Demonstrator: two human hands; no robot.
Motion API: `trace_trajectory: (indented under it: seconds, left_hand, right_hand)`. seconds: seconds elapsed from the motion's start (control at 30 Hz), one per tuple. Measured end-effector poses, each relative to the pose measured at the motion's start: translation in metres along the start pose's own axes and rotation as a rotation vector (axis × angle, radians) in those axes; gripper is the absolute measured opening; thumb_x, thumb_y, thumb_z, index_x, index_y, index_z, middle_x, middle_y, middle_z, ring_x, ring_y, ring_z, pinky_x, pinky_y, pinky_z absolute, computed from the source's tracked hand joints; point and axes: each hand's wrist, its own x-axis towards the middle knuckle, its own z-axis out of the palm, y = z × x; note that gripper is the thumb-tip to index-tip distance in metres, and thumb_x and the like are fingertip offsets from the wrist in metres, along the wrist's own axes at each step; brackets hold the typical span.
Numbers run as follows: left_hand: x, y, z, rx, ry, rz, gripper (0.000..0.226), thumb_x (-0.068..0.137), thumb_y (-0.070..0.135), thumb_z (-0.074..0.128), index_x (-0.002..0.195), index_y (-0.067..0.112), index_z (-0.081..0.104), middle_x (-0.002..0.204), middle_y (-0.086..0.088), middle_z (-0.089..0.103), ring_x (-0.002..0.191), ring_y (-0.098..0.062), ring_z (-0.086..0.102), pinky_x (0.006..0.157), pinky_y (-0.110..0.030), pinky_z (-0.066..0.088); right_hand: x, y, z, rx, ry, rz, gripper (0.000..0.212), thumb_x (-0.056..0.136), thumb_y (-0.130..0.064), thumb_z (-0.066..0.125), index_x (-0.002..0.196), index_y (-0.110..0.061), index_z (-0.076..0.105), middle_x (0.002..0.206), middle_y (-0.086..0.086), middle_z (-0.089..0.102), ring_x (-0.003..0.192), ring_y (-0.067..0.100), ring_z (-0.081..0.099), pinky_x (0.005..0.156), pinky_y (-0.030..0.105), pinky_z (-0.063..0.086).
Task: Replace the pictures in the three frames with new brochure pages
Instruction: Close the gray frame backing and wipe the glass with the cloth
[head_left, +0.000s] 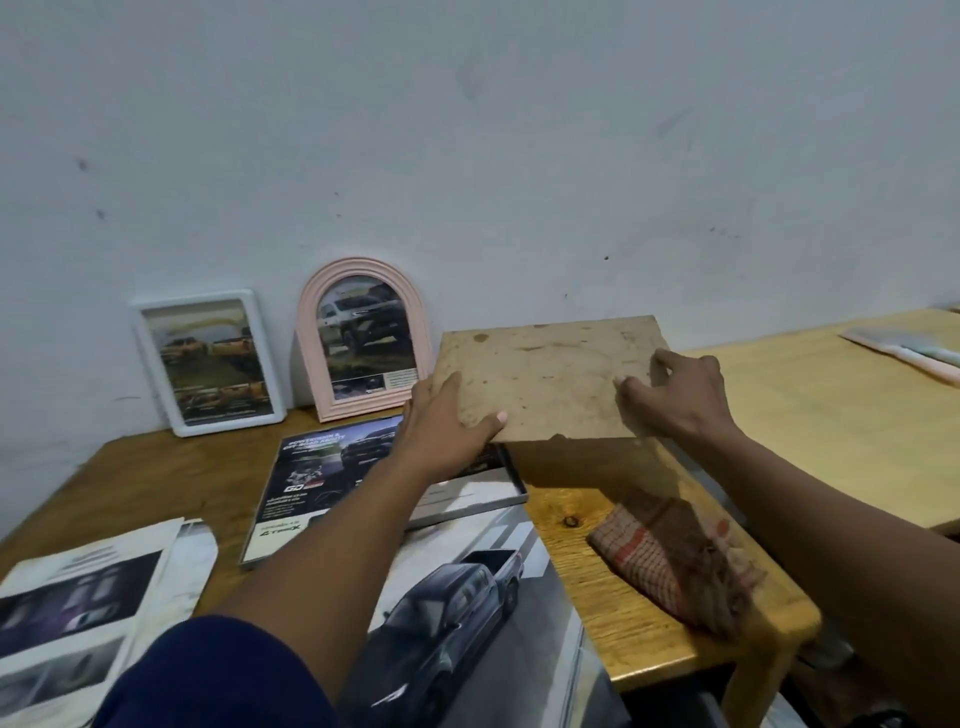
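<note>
Nearest: open brochure (467, 597). Held over grey frame (467, 513), page (311, 467) laid in: board (550, 374), gripped by left hand (447, 421) and right hand (680, 395). Apparently done: white frame (228, 423), pink frame (363, 269). Remaining: refit board.

Both arms extended forward, hands raised at about the same height. Left arm enters from lower left, dark blue sleeve (218, 675) on the upper part, forearm bare. Left hand (447, 415) grips the left edge of a brown board (550, 379), thumb (493, 418) flat on top. Right forearm bare, entering from lower right. Right hand (680, 389) holds the board's right edge, fingers (631, 387) curled on the top face, knuckles up.
</note>
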Motion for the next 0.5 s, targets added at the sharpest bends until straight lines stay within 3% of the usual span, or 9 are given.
trace_trajectory:
  seconds: [0.1,0.2,0.37,0.5]
  left_hand:
    - [-0.018,-0.037,-0.023,0.007,0.018,-0.071,0.1,0.082,0.075,0.06,0.161,0.03,0.017,0.161,-0.005,0.014,0.147,-0.034,0.026,0.118,-0.052,0.031]
    - [-0.044,-0.073,-0.045,0.024,0.032,-0.144,0.1,0.081,0.076,0.061,0.16,0.029,0.022,0.163,-0.006,0.015,0.149,-0.034,0.024,0.12,-0.052,0.028]
    - [-0.078,-0.124,-0.064,0.1,0.009,-0.24,0.099,0.077,0.082,0.057,0.157,0.028,0.032,0.162,-0.013,0.022,0.147,-0.035,0.029,0.118,-0.051,0.031]
    - [-0.089,-0.144,-0.068,0.277,-0.023,-0.269,0.091,0.08,0.086,0.045,0.151,0.03,0.04,0.156,-0.015,0.035,0.144,-0.036,0.03,0.115,-0.053,0.032]
  right_hand:
    - [-0.013,-0.027,0.029,-0.011,-0.089,-0.045,0.058,0.088,-0.047,0.066,0.132,-0.01,0.056,0.131,0.018,0.045,0.118,0.037,0.048,0.088,0.036,0.041]
    - [-0.026,-0.05,0.062,-0.087,-0.186,-0.069,0.046,0.086,-0.054,0.064,0.108,-0.014,0.059,0.133,0.02,0.047,0.112,0.036,0.052,0.081,0.033,0.04]
    - [-0.055,-0.083,0.099,-0.149,-0.32,-0.092,0.061,0.09,-0.051,0.063,0.133,-0.009,0.05,0.142,0.021,0.032,0.115,0.04,0.054,0.094,0.045,0.049]
    - [-0.063,-0.097,0.117,-0.186,-0.374,-0.107,0.062,0.088,-0.053,0.062,0.131,-0.01,0.05,0.14,0.021,0.032,0.11,0.041,0.056,0.092,0.045,0.049]
